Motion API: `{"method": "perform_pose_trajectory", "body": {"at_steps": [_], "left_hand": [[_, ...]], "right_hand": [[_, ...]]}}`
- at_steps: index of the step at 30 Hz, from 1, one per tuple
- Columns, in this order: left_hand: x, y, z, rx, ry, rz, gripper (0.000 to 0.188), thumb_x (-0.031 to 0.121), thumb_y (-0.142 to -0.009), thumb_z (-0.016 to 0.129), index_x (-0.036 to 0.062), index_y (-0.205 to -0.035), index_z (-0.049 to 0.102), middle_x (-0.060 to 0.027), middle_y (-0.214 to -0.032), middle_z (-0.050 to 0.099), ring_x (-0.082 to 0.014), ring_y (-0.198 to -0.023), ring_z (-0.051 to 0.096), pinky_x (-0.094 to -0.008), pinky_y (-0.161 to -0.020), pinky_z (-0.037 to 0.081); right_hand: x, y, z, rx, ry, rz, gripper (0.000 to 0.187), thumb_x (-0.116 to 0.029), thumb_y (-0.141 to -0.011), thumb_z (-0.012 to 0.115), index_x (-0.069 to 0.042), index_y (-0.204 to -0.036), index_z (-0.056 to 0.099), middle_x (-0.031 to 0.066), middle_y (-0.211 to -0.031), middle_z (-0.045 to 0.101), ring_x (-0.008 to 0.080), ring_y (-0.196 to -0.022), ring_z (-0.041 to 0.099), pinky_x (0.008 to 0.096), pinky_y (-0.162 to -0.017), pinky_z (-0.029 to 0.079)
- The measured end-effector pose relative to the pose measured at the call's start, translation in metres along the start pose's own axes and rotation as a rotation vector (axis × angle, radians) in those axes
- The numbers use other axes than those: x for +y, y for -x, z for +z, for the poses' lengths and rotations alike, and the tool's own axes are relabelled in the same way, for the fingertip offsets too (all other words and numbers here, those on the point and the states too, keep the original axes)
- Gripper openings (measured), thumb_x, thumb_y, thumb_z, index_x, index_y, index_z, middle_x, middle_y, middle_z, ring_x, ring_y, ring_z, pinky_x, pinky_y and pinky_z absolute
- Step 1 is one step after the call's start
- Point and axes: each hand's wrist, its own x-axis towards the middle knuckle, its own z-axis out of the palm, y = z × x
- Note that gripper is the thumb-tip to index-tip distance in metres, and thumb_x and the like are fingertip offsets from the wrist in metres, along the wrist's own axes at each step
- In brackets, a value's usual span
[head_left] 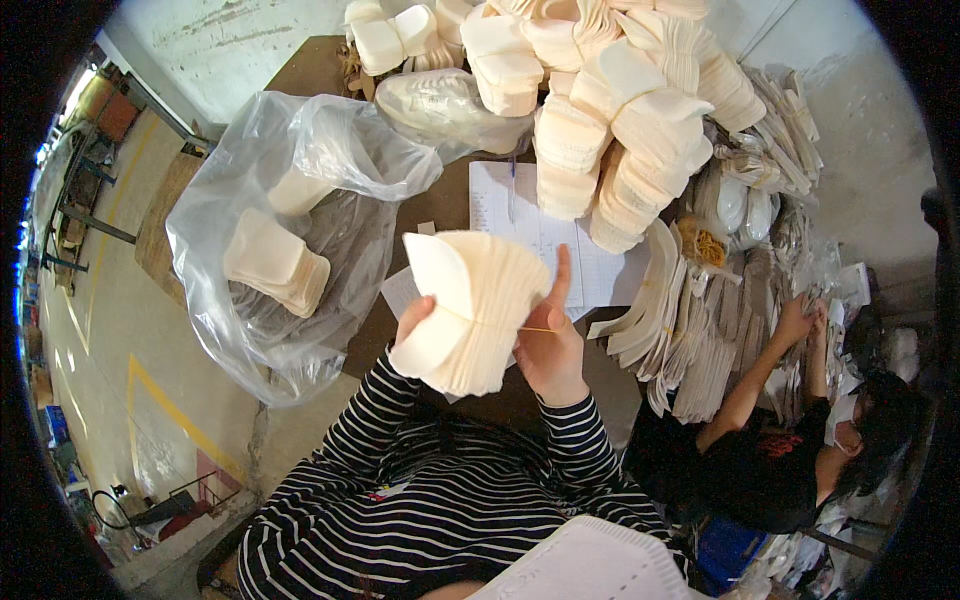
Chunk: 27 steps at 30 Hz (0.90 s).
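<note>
- At frame centre, bundle of cream pads (468, 310), cinched at the waist by a thin rubber band (541, 330), held up over the surface (446, 195).
- At the bundle's left edge, left grip (415, 320) closed on the pads.
- At its right edge, right grip (555, 352) partly open, index finger raised, band pulled out to it; can't tell if also pressing on the bundle.
- Likeliest slip: band springing off right grip, from a loose hook near the thumb.
- Next: band snapping, if overstretched.
- Also: pads fanning out and dropping, with firm hold only at left; outer pad at upper left of bundle splayed.
- Possible crooked bind, from uneven pad edges.
- Upper centre: paper sheets (600, 272) and pen (512, 190), easily knocked by falling pads.
- Left of frame: slack clear plastic bag (215, 215), possible snag for left sleeve (385, 395).
- Upper right: tall pad stacks (640, 110), possible topple if bumped.
</note>
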Motion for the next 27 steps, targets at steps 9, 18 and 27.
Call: {"method": "perform_pose_trajectory", "body": {"at_steps": [9, 18, 27], "left_hand": [[0.025, 0.014, 0.037, 0.02, -0.437, -0.393, 0.069, 0.024, -0.085, 0.071, -0.0001, -0.144, 0.042, -0.0159, -0.13, 0.06, -0.026, -0.116, 0.061, -0.0392, -0.102, 0.048], [-0.006, 0.003, -0.015, -0.603, -1.664, 0.2, 0.048, 0.03, -0.094, 0.061, 0.008, -0.137, 0.056, -0.0109, -0.112, 0.068, -0.0215, -0.1, 0.065, -0.0374, -0.089, 0.05], [0.048, 0.017, 0.051, 0.09, -0.926, 0.086, 0.053, 0.023, -0.089, 0.074, -0.0043, -0.131, 0.057, -0.0098, -0.124, 0.063, -0.0157, -0.106, 0.062, -0.0297, -0.092, 0.05]], "right_hand": [[-0.011, 0.0, -0.006, -0.072, 0.081, -0.031, 0.11, -0.04, -0.078, 0.077, -0.032, -0.152, -0.004, 0.0258, -0.141, 0.043, 0.0388, -0.127, 0.047, 0.0495, -0.112, 0.035], [-0.038, -0.011, 0.011, -1.001, 1.148, -0.014, 0.059, -0.035, -0.071, 0.088, -0.014, -0.122, 0.066, 0.0113, -0.132, 0.059, 0.0355, -0.125, 0.051, 0.0495, -0.119, 0.023], [-0.05, 0.015, -0.025, -0.197, 0.425, -0.155, 0.057, -0.003, -0.098, 0.054, -0.02, -0.149, 0.038, 0.0098, -0.103, 0.064, 0.0187, -0.084, 0.063, 0.0413, -0.092, 0.047]]}}
